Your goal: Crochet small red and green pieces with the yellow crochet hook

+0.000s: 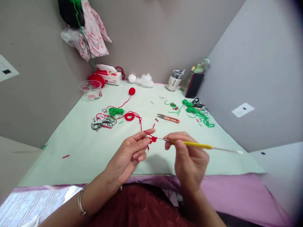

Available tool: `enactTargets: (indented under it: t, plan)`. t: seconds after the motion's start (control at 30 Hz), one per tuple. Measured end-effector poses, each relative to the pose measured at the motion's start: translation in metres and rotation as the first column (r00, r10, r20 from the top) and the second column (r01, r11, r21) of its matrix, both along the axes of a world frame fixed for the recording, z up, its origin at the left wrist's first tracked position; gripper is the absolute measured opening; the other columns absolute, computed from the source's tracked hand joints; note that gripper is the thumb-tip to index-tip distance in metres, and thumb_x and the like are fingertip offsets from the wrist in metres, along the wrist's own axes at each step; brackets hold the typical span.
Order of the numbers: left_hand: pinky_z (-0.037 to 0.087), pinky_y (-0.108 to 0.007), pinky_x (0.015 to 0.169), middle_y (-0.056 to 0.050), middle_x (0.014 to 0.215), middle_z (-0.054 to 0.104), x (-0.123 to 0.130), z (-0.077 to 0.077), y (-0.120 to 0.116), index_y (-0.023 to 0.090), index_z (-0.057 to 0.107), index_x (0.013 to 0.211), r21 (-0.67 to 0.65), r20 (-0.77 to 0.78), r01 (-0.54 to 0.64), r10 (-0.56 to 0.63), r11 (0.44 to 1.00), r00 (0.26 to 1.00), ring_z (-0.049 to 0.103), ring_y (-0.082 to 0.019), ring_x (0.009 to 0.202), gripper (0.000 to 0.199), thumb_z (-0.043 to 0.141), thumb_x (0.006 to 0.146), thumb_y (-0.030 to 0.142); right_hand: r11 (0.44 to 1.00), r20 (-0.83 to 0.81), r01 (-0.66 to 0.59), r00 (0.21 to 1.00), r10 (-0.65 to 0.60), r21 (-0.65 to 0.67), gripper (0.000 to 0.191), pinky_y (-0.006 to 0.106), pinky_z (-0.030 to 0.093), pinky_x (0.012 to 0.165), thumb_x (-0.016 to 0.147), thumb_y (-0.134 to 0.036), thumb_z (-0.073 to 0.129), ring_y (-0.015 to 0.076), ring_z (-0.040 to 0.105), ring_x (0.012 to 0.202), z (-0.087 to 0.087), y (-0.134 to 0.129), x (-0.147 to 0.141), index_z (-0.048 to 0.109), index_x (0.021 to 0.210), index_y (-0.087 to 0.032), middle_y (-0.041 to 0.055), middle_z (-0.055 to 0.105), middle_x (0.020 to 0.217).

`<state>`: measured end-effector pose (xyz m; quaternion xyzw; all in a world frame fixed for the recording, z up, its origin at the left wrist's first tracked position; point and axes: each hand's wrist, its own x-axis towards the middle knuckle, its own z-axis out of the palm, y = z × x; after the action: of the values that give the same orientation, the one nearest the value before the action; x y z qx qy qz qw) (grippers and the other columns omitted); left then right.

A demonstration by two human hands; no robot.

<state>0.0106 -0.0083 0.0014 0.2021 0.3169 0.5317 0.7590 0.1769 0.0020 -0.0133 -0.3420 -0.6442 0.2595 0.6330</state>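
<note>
Pinched between the fingertips of my left hand is a small red crochet piece, with red yarn running over the raised index finger. My right hand grips a crochet hook by its yellow handle. The hook's thin metal tip reaches left and touches the red piece. From my left hand the red yarn leads up the table to a red ring of yarn and a small red ball.
Orange-handled snips lie beyond my hands. Green yarn pieces are at the right, a tangle of black and white cord at the left. A plastic tub, tissue box, pen holder and phone stand at the back.
</note>
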Motion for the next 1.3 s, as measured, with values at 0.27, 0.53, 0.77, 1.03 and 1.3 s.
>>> enactTargets:
  t: [0.27,0.53,0.77,1.03,1.3]
  plan:
    - [0.046,-0.018,0.049,0.002,0.082,0.067,0.005,0.001,-0.007,0.022,0.087,0.107,0.145,-0.121,0.014,0.004,0.989,0.993,0.034,-0.001,0.047,0.027,0.091,0.081,0.026,0.990,-0.024,-0.124,0.992,0.122,-0.072,0.019,0.032,0.063,0.070,0.105,-0.025,0.064,0.0185,0.073,0.080,0.010,0.000,-0.007,0.082,0.104,-0.027,0.0047,0.081,0.096]
    - [0.037,-0.016,0.045,0.004,0.073,0.062,0.005,-0.001,-0.003,0.019,0.084,0.118,0.073,-0.091,-0.030,0.037,0.997,0.995,0.029,-0.001,0.047,0.047,0.097,0.074,0.028,0.964,0.302,0.040,0.946,-0.121,0.262,0.033,0.034,0.064,0.078,0.098,-0.010,0.070,0.0210,0.076,0.096,-0.005,-0.004,-0.009,0.081,0.121,-0.031,0.0074,0.079,0.111]
    - [0.031,-0.013,0.041,0.006,0.068,0.055,0.000,0.001,0.000,0.016,0.086,0.108,0.051,-0.056,-0.058,0.060,0.997,0.997,0.025,0.000,0.047,0.033,0.094,0.076,0.021,0.993,-0.100,-0.066,0.993,0.057,-0.094,0.022,0.030,0.057,0.061,0.107,-0.021,0.059,0.0148,0.066,0.066,0.005,0.002,-0.001,0.080,0.102,-0.024,0.0026,0.073,0.085]
    - [0.041,-0.014,0.045,0.006,0.071,0.060,0.005,-0.002,-0.006,0.023,0.082,0.125,0.118,-0.095,-0.010,0.021,0.993,0.995,0.033,-0.001,0.047,0.046,0.092,0.081,0.023,0.985,0.157,0.024,0.986,-0.052,0.173,0.029,0.036,0.063,0.081,0.098,-0.010,0.069,0.0214,0.077,0.097,-0.001,-0.002,-0.013,0.082,0.114,-0.030,0.0067,0.084,0.110]
    - [0.040,-0.012,0.046,0.004,0.077,0.060,-0.006,0.003,-0.005,0.022,0.085,0.118,0.089,-0.070,0.054,-0.048,0.995,0.996,0.030,0.000,0.049,0.033,0.087,0.085,0.021,0.941,-0.208,-0.274,0.950,0.233,-0.198,0.023,0.031,0.061,0.068,0.109,-0.029,0.056,0.0149,0.072,0.070,0.005,0.004,-0.001,0.077,0.101,-0.024,0.0037,0.081,0.094]
